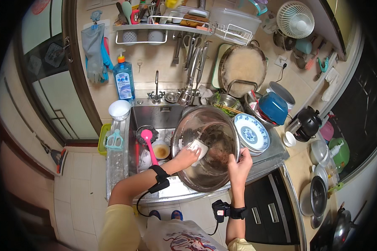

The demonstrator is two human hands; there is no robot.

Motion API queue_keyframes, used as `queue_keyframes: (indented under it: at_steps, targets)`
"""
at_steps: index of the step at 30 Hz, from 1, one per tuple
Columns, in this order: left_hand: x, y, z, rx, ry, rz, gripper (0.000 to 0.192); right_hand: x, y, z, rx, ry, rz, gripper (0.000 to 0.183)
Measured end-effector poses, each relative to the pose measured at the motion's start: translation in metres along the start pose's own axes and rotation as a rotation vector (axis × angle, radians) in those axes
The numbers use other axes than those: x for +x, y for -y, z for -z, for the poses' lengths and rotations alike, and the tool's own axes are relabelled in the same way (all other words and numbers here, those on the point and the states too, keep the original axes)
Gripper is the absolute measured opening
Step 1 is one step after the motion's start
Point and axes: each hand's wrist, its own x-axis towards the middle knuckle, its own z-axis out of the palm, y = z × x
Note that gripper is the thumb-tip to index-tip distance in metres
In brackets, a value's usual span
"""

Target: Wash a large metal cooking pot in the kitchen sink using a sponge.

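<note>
A large stainless steel basin is tilted towards me over the right side of the sink. Brown stains and some suds mark its inner wall. My left hand presses a white sponge or cloth against the inside of the basin. On the right, my right hand grips the basin's rim, thumb towards the inside. Left of the basin, in the sink, lie a pink-handled brush, a dark round scourer at its head, and a bowl of brownish liquid.
Stacked blue-patterned plates stand right of the basin, with a blue plastic basket behind them. A white bowl and a blue detergent bottle are at the sink's left back. The faucet rises behind the sink.
</note>
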Motion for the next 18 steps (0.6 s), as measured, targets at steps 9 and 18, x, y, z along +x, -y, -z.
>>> queue_keyframes:
  at_steps: [9,18]
  targets:
    - [0.007,-0.039,0.021,-0.049,0.053,-0.433,0.028,0.002,-0.018,0.019,0.011,-0.007,-0.069,0.007]
    - [0.064,-0.008,0.027,-0.153,-0.394,0.131,0.033,-0.004,-0.03,0.026,0.15,0.003,-0.088,0.014]
